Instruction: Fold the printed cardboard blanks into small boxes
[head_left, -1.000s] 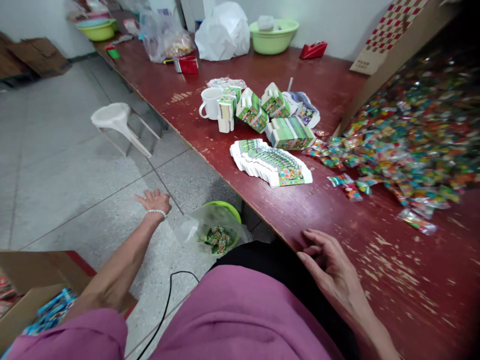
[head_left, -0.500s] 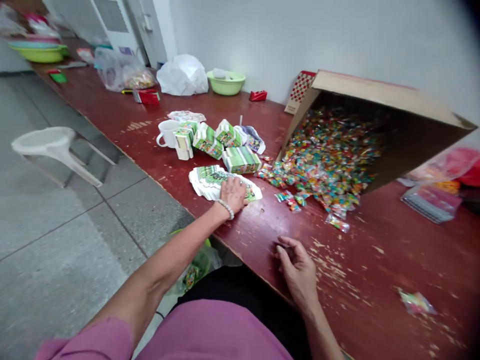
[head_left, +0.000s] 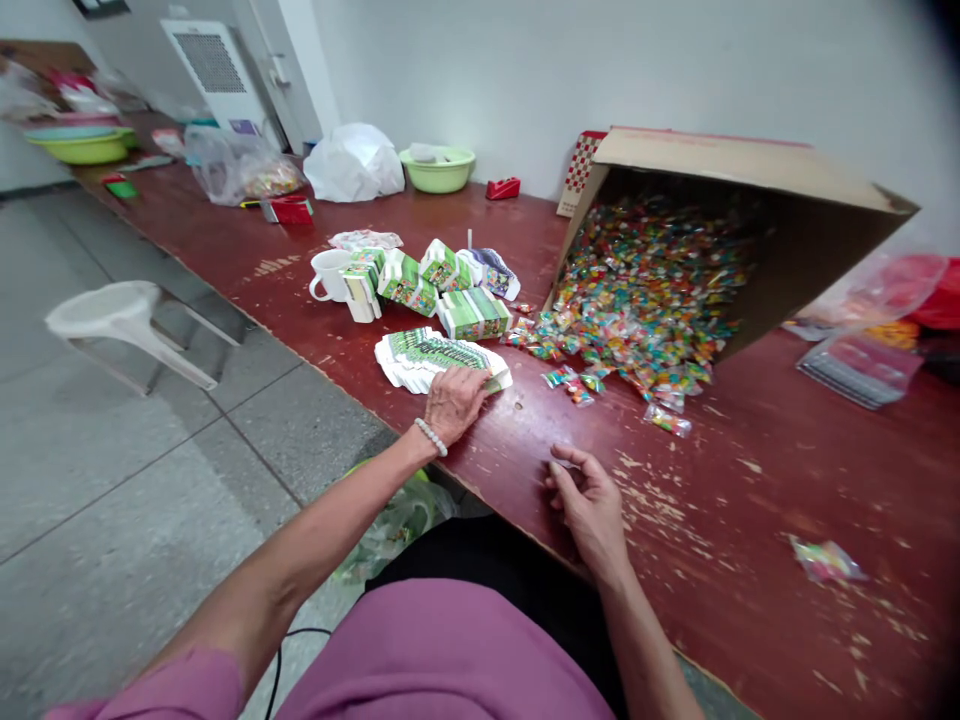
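Head view shows the cartons (head_left: pixel 421 352) near frame centre, fanned along a left-to-right line sloping slightly downward. The left hand (head_left: pixel 454 405) is nearer, its fingers at their right end, but whether it pinches one I cannot tell; the right hand (head_left: pixel 594 508), lower and rightward, stays apart from them, loosely curled, nothing visible inside.
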